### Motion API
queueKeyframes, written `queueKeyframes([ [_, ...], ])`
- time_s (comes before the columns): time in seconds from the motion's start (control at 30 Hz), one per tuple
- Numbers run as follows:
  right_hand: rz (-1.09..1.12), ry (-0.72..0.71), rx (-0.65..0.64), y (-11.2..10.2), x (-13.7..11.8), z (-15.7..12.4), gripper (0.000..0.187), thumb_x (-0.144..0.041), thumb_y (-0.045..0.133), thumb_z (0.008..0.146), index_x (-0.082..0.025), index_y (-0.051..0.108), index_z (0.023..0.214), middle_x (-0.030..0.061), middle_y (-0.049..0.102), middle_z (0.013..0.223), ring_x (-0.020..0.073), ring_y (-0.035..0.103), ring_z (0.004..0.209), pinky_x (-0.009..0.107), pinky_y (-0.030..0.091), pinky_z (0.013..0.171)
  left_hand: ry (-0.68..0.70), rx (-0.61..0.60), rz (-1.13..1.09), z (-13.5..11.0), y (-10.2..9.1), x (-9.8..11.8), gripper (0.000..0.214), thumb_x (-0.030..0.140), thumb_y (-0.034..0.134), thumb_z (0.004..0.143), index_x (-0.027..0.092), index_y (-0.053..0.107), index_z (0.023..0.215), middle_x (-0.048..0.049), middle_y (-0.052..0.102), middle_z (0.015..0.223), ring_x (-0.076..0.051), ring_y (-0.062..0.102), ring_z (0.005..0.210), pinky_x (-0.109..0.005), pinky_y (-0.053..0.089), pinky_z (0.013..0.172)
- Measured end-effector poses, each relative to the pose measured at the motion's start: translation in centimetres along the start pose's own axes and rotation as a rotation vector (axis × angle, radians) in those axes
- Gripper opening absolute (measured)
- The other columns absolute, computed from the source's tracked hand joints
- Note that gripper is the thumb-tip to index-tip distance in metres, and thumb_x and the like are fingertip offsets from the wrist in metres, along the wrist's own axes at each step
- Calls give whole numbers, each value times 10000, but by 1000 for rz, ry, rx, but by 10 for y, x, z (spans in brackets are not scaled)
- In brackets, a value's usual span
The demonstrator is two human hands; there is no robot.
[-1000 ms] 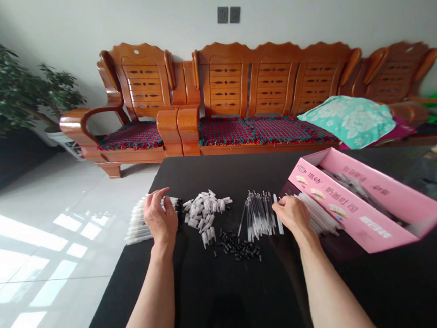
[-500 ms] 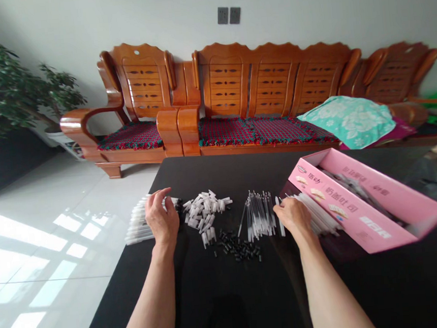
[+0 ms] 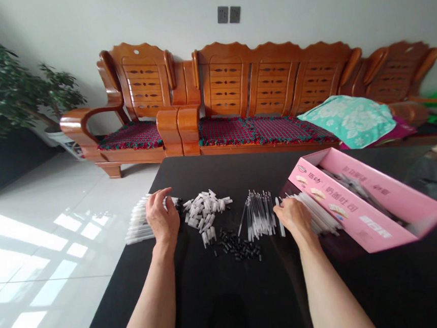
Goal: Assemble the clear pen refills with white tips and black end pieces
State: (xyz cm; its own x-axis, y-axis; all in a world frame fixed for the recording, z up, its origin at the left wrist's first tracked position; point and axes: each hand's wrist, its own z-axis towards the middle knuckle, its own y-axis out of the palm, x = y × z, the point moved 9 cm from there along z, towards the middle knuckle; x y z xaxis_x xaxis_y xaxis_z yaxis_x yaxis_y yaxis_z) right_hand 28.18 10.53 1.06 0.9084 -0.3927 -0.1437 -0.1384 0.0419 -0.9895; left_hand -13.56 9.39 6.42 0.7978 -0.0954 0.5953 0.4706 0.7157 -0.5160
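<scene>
My left hand (image 3: 163,217) rests palm down on a row of white pen barrels (image 3: 137,223) at the table's left edge, its fingers curled over them. My right hand (image 3: 294,213) lies on another bunch of clear pen tubes (image 3: 316,212) beside the pink box (image 3: 367,202), with its fingers pinched on one white tube near the refills. Between my hands lie a heap of white caps (image 3: 204,208), a scatter of small black pieces (image 3: 238,246) and a bundle of thin refills (image 3: 258,213).
The work lies on a black glossy table (image 3: 253,299). Behind it stand a wooden sofa (image 3: 273,93) and armchair (image 3: 133,110) with red cushions, and a teal cloth (image 3: 348,119). A potted plant (image 3: 9,90) stands at the left, above white floor tiles.
Both hands have barely shifted; the left one sits slightly further right on the barrels. Nothing else has moved.
</scene>
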Motion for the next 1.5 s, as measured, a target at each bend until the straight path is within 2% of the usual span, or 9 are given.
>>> queueKeyframes([
  [0.67, -21, 8, -25, 5, 0, 1, 347, -365, 499, 823, -144, 766, 849, 204, 753, 931, 334, 715, 926, 335, 455, 654, 19, 21, -5, -2, 1, 1, 275, 189, 467, 900, 192, 687, 1065, -85, 652, 1034, -244, 584, 1004, -364, 444, 927],
  [1.27, -34, -7, -19, 7, -2, 0, 361, -360, 501, 831, -129, 772, 886, 203, 754, 924, 328, 721, 922, 327, 457, 654, 20, -9, -20, -3, 5, 2, 280, 190, 457, 907, 197, 686, 1067, -87, 659, 1053, -232, 601, 972, -355, 477, 871],
  [1.37, -28, -10, -24, 8, -3, 0, 349, -357, 502, 829, -141, 774, 860, 198, 755, 906, 329, 723, 912, 330, 460, 652, 21, -56, -51, -4, 10, 3, 262, 214, 471, 908, 193, 687, 1054, -74, 668, 1010, -211, 622, 896, -323, 493, 809],
  [1.5, -24, -12, -33, 7, -4, 0, 343, -351, 497, 831, -148, 773, 847, 198, 754, 906, 331, 722, 912, 333, 462, 651, 78, -234, -106, -9, 28, 13, 221, 250, 531, 882, 204, 694, 1022, -40, 691, 941, -184, 637, 811, -286, 494, 758],
])
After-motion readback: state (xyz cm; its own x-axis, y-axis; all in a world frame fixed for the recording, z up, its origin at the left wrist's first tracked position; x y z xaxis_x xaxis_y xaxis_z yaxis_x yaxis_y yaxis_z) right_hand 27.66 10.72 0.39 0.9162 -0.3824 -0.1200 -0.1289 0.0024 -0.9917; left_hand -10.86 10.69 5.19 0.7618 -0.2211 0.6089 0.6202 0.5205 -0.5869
